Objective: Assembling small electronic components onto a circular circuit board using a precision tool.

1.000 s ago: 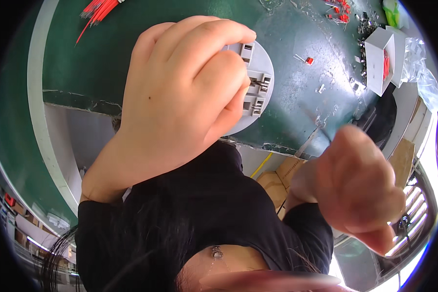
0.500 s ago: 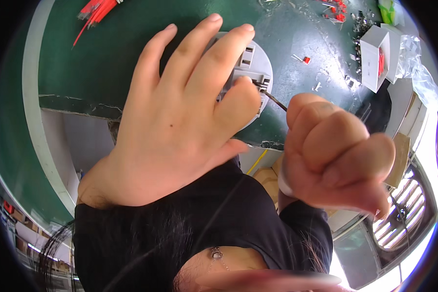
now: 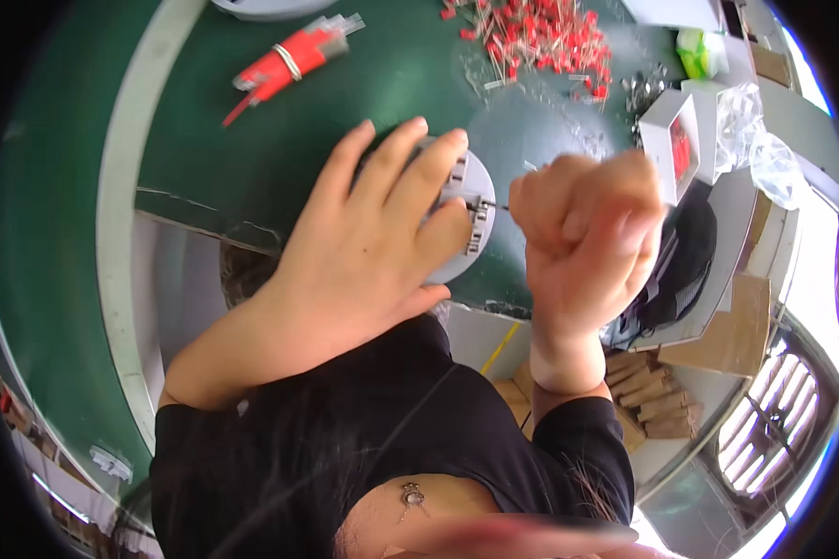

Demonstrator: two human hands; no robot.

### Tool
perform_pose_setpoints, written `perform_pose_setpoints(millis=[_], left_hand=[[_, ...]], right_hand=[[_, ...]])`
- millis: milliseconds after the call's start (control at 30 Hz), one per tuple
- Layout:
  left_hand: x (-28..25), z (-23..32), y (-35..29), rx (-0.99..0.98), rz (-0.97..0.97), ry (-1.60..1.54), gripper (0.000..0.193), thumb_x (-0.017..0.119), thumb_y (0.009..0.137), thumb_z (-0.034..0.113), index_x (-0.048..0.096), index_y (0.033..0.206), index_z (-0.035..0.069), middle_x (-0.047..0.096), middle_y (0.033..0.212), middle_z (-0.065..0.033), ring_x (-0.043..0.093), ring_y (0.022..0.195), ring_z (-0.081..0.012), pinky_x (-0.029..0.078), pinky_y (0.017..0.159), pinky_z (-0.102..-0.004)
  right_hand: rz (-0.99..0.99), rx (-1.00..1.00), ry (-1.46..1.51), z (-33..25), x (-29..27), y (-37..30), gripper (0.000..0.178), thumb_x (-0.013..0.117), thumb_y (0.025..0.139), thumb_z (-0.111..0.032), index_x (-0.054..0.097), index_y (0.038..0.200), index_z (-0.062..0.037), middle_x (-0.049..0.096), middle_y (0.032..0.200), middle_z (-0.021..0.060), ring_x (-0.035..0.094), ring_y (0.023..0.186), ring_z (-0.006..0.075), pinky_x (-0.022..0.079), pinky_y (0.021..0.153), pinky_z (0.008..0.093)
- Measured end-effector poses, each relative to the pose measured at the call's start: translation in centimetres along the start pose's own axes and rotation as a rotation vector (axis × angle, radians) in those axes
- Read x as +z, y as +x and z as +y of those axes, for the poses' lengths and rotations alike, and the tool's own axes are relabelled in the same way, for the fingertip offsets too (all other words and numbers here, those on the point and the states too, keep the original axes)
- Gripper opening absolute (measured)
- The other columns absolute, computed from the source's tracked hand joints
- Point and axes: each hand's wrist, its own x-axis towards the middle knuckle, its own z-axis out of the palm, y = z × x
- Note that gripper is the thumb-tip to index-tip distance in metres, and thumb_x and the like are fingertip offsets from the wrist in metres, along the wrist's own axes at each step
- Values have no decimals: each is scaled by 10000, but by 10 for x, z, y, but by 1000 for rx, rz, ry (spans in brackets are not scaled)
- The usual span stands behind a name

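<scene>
My left hand (image 3: pixel 364 233) lies with spread fingers over a round light-grey plastic base (image 3: pixel 481 177) with slots and small dark fittings. The bent index fingertip presses beside these fittings, while the thumb sits by the near rim. The hand covers the left part of the base. To its right, my right hand (image 3: pixel 583 233) is a closed fist around a tool with a thin dark metal shaft (image 3: pixel 502 207), like a screwdriver. Only a short piece of the shaft shows, pointing at the fittings; its handle is hidden in the fist.
A pile of red two-legged components (image 3: pixel 541 42) lies at the far side of the green table (image 3: pixel 391 79). Left of it is a banded red bundle (image 3: pixel 298 61). At right stand a white box (image 3: pixel 659 140), clear plastic bags (image 3: pixel 776 170) and a black bag (image 3: pixel 680 265).
The view has shifted, showing more of the table and the red pile. My right fist has turned over and come closer to the base, with less shaft showing. My left hand stays on the base.
</scene>
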Motion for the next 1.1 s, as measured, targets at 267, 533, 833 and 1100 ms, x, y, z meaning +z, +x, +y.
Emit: perform_pose_setpoints(millis=[267, 533, 833, 1100], left_hand=[[-69, -73, -120, -699, 739, 475, 843, 904, 703, 344, 469, 1354, 31, 447, 1500, -234, 451, 1368, -412, 379, 1130, -466], [-116, -48, -445, -2158, 808, 1025, 1223, 639, 642, 898, 336, 1568, 159, 240, 1617, -255, 159, 1510, -442, 217, 1111, -734], [-132, -68, -677, -2444, 884, 895, 916, 685, 711, 757, 599, 1369, 126, 562, 1350, -269, 472, 1303, -441, 447, 1029, -567], [-154, -174, -438, -1377, 816, 745, 901, 756, 715, 688, 587, 1288, 13, 570, 1305, -242, 531, 1221, -409, 503, 988, -531]], right_hand=[[-3, -184, 609, -13, -54, -26, 475, 605, 996, -438, 409, 676, -147, 345, 591, -43, 293, 511, 78, 252, 569, 269], [110, -269, 529, 15, -99, -38, 476, 601, 998, -439, 448, 671, -129, 324, 607, -49, 270, 526, 75, 234, 577, 276], [144, -371, 235, 26, -116, -56, 484, 538, 1026, -468, 440, 697, -127, 369, 591, -42, 263, 479, 84, 234, 535, 281], [269, 16, -582, 13, -124, -40, 258, 638, 984, -238, 620, 823, -37, 513, 681, -7, 355, 553, 85, 303, 541, 270]])
